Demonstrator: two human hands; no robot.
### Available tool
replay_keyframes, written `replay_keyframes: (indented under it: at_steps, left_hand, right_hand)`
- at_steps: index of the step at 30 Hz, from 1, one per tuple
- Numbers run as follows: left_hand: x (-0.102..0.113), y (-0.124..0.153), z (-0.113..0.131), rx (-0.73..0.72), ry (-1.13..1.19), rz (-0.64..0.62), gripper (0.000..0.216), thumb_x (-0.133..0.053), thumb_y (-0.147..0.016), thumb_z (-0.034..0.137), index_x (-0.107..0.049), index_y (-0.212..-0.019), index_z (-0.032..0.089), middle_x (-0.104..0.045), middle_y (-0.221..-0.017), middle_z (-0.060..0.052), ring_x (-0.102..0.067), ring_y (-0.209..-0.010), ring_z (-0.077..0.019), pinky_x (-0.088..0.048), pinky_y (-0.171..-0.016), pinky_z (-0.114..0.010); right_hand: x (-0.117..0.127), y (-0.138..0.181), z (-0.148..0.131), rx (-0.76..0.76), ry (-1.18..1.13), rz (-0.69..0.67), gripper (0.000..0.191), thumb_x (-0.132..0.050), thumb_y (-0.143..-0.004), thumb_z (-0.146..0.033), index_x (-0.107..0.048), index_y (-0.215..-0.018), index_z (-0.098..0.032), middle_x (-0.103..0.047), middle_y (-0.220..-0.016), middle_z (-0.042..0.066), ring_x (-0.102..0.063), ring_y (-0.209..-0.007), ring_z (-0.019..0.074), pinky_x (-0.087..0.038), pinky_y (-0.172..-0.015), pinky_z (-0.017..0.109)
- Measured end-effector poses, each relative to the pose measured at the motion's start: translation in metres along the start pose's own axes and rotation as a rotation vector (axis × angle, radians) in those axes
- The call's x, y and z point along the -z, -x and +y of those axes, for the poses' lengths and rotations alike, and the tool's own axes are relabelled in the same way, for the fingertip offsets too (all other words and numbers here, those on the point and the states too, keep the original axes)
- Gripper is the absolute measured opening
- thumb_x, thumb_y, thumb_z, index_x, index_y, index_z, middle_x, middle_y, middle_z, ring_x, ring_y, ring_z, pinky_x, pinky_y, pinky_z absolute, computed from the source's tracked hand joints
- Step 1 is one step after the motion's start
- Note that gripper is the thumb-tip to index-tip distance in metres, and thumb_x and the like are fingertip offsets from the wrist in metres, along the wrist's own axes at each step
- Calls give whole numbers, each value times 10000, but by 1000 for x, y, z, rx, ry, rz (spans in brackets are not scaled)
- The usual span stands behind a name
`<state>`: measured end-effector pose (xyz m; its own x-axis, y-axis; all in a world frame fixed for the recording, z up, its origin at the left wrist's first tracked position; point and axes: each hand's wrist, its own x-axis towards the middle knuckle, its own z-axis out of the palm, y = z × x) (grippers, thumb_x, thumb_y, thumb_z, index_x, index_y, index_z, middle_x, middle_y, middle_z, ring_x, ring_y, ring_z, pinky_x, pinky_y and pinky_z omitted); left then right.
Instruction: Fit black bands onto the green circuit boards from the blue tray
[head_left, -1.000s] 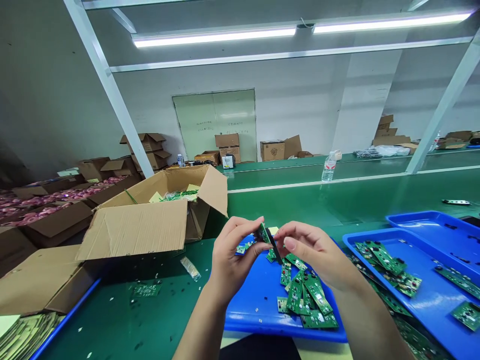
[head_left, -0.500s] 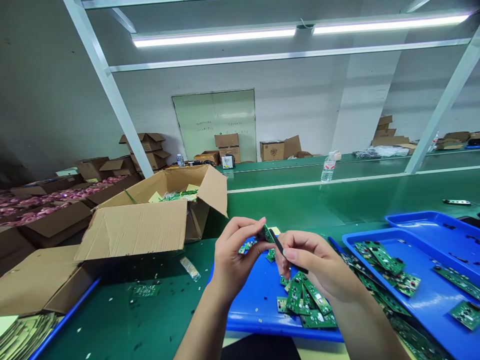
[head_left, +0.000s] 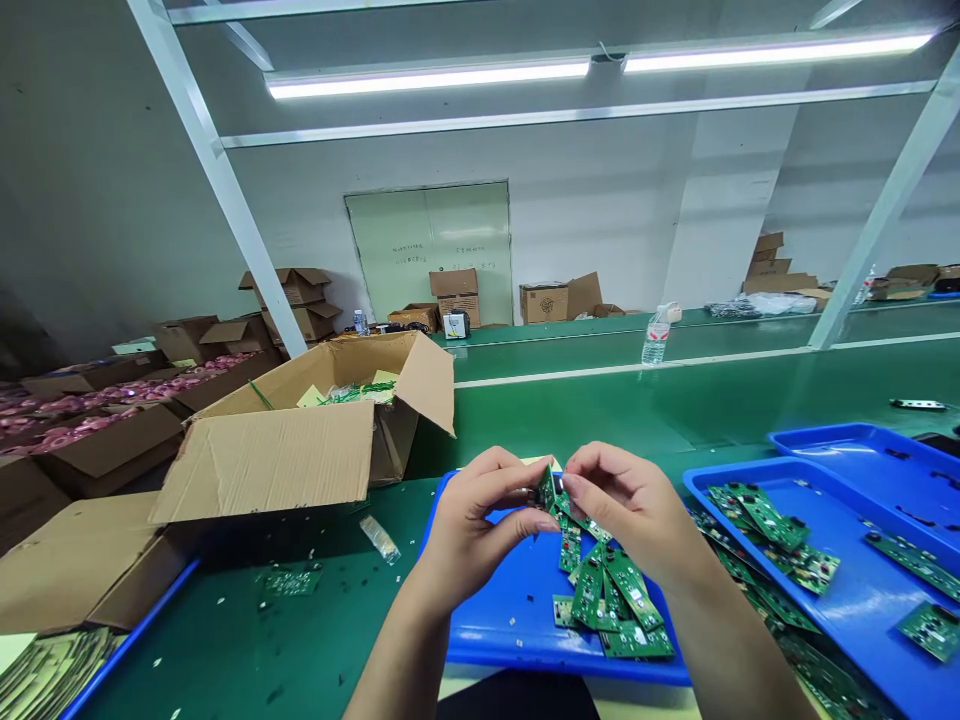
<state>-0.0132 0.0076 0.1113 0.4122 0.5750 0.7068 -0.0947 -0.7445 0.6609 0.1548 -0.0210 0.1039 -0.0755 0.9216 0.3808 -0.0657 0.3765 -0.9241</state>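
My left hand (head_left: 480,520) is closed on a small green circuit board (head_left: 548,487), held upright on edge between thumb and fingertips above the blue tray. Against the board's right side, my right hand (head_left: 619,500) pinches with thumb and forefinger; a tiny dark and white bit shows at its fingertips, too small to name. Below the hands, a pile of green circuit boards (head_left: 619,590) lies in the blue tray (head_left: 517,630). Part of that tray is hidden by my hands and forearms.
To the right, a second blue tray (head_left: 847,560) holds more boards, with another blue tray (head_left: 862,440) behind it. An open cardboard box (head_left: 277,460) stands at left. A water bottle (head_left: 656,335) is farther back. A loose board (head_left: 291,582) lies on the green table (head_left: 315,660).
The black strip that my right hand held against the board is no longer visible. My right hand has shifted up, its fingertips now at the board. The left hand has turned the board more upright.
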Motion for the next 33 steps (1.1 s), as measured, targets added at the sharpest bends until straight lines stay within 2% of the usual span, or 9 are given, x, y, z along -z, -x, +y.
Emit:
replay_keyframes:
  at_steps: [3,5,7,12,17,20,23,30,33]
  left_hand:
    - [-3,0,1,54,115,25,340,-723,-754,268,-693,-1091,308,-575,-791,-11,-573,-702,-107,-535,-616,-200]
    - [-3,0,0,70,200,42,333,-719,-757,308,-699,-1089,290,-574,-791,-24,-577,-713,-121,-526,-612,-213]
    - [-2,1,-1,81,239,61,348,-720,-753,331,-699,-1095,269,-583,-801,-40,-585,-744,-142,-518,-636,-233]
    - [-1,0,-3,89,190,106,363,-725,-750,326,-695,-1105,257,-592,-794,-43,-553,-746,-133,-484,-652,-219]
    - [-5,-1,-2,90,174,86,361,-721,-749,335,-698,-1098,245,-604,-775,-45,-565,-723,-137,-510,-632,-228]
    - [-7,-2,-5,110,151,166,354,-734,-736,314,-708,-1080,238,-621,-801,-51,-600,-757,-150,-538,-668,-246]
    - [-8,-3,-12,122,140,254,341,-747,-723,264,-711,-1062,276,-612,-836,-35,-634,-809,-158,-560,-719,-265]
    - [-12,-1,-21,24,-67,271,336,-741,-729,277,-710,-1064,279,-601,-814,-35,-616,-790,-151,-568,-743,-282]
    - [-12,0,-18,46,-23,291,335,-739,-730,268,-708,-1064,282,-599,-823,-28,-623,-779,-143,-575,-732,-279]
  right_hand:
    - [-1,5,-2,62,99,122,345,-646,-785,-402,-574,-1059,-205,-607,-762,1,-576,-656,122,-473,-601,244]
    - [-2,5,-3,42,135,163,642,-646,-789,-401,-364,-1346,-251,-588,-728,-31,-566,-586,118,-470,-549,247]
    - [-1,4,-3,46,153,168,748,-625,-809,-406,-232,-1428,-261,-554,-669,-55,-541,-524,112,-462,-504,244]
    - [1,1,0,308,263,138,246,-611,-833,-317,-620,-1065,-235,-606,-881,32,-612,-789,145,-537,-681,269]
    - [-6,-1,3,478,328,204,71,-571,-855,-216,-642,-851,-211,-589,-944,65,-598,-902,173,-543,-720,291]
    - [-7,1,2,534,343,245,60,-575,-848,-177,-612,-811,-207,-584,-915,58,-584,-886,170,-516,-749,304]
    - [-9,7,-2,502,290,167,72,-585,-839,-163,-586,-788,-214,-573,-845,25,-566,-811,145,-490,-710,275]
    - [-14,18,-9,352,-39,89,102,-574,-837,-178,-562,-741,-210,-553,-700,-23,-514,-624,93,-430,-561,201]
    - [-15,16,-11,219,-112,33,133,-593,-808,-218,-565,-682,-187,-561,-640,-13,-510,-576,96,-426,-531,207]
